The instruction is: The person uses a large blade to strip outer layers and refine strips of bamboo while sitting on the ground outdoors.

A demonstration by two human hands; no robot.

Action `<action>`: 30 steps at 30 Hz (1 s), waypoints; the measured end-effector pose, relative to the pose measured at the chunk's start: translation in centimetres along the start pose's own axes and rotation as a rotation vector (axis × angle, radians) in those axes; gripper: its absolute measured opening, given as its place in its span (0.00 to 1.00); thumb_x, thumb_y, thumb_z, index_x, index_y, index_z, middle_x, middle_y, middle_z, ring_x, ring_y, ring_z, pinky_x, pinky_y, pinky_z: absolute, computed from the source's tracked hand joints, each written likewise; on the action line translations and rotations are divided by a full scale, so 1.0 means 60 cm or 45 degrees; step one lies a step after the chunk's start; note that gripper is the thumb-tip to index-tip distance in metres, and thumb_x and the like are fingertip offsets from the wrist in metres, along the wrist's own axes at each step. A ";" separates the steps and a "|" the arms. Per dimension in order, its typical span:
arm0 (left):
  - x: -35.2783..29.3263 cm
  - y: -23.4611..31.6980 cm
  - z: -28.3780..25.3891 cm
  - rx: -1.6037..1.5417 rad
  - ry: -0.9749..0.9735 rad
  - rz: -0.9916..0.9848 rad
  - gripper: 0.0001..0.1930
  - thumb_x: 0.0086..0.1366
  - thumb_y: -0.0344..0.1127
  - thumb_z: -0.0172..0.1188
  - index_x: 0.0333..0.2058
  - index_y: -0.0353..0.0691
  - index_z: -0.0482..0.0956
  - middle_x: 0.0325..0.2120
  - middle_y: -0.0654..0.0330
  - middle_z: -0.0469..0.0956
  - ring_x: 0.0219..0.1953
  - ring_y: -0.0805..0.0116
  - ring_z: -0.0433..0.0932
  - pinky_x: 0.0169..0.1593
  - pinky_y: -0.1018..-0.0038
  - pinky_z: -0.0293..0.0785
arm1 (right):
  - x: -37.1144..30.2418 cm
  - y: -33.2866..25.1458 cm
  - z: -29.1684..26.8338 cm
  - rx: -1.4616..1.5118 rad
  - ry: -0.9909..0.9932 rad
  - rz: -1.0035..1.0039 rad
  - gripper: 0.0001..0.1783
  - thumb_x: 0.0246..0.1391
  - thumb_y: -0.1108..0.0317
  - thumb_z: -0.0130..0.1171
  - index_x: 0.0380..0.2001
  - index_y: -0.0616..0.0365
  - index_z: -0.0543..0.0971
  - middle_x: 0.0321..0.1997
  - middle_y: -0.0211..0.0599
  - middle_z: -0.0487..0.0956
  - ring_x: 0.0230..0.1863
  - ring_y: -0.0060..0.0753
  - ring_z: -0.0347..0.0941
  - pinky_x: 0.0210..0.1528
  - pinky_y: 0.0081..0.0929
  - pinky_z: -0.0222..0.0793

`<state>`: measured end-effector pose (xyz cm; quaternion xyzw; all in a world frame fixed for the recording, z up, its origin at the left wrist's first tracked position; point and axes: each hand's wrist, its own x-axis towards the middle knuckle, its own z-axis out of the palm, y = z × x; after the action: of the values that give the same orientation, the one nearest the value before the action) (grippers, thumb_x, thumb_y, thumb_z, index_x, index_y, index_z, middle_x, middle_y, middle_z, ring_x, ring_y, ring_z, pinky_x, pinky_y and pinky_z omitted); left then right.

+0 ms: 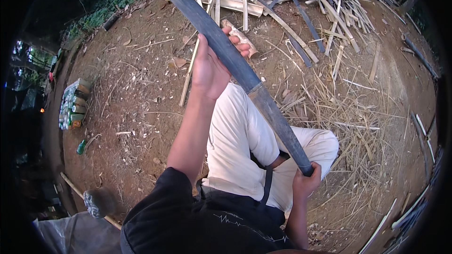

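Note:
A long dark bamboo piece (232, 60) runs slantwise across the view, from the upper left down to my lap, with a pale-edged node ring partway along. My left hand (214, 68) supports it from beneath in its upper half, the thumb on one side and the fingers curled round the other. Down by my bent knee, my right hand (307, 178) grips close to its lower end. The top end leaves the picture. I sit on the ground in light trousers (235, 136). Just beyond my left fingertips lies a tan, rough-surfaced chunk (249, 47).
Split bamboo strips (325, 0) are heaped at the far right. Shavings (358, 160) cover the ground on my right. Several bottles (75, 105) stand packed together at left, near a green bottle (81, 146). A grey sheet (80, 235) and a stick (70, 186) lie lower left.

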<state>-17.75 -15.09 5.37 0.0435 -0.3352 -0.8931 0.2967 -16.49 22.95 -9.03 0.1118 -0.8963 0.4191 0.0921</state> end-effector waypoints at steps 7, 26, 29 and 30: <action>-0.021 0.029 0.030 0.092 -0.011 0.090 0.34 0.76 0.58 0.24 0.62 0.33 0.59 0.45 0.47 0.74 0.52 0.45 0.76 0.60 0.52 0.73 | 0.033 -0.001 0.002 0.062 -0.008 -0.043 0.15 0.37 0.83 0.62 0.33 0.64 0.73 0.31 0.44 0.74 0.33 0.46 0.72 0.40 0.35 0.69; -0.102 0.244 -0.106 3.435 -0.688 0.401 0.55 0.45 0.63 0.73 0.70 0.55 0.55 0.66 0.50 0.60 0.71 0.47 0.53 0.69 0.53 0.58 | 0.151 0.116 -0.132 -0.312 0.098 -0.467 0.17 0.36 0.83 0.61 0.34 0.60 0.74 0.32 0.41 0.73 0.35 0.47 0.72 0.40 0.35 0.70; -0.086 0.280 -0.134 3.403 -0.898 -0.074 0.55 0.42 0.58 0.77 0.68 0.57 0.57 0.64 0.50 0.64 0.68 0.47 0.58 0.66 0.53 0.63 | 0.201 0.134 -0.164 -0.295 0.025 -0.553 0.20 0.31 0.84 0.59 0.34 0.59 0.74 0.33 0.42 0.74 0.36 0.47 0.73 0.41 0.35 0.70; -0.089 0.285 -0.154 3.287 -0.894 -0.501 0.50 0.44 0.59 0.76 0.65 0.55 0.63 0.61 0.50 0.67 0.65 0.48 0.63 0.64 0.53 0.65 | 0.218 0.143 -0.170 -0.262 0.001 -0.571 0.20 0.30 0.84 0.59 0.33 0.59 0.74 0.33 0.42 0.74 0.36 0.48 0.73 0.40 0.35 0.70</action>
<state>-2.26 -27.66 8.29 0.1073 -0.9741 0.0656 -0.1881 -30.69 34.55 -5.47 0.2977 -0.8870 0.2948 0.1940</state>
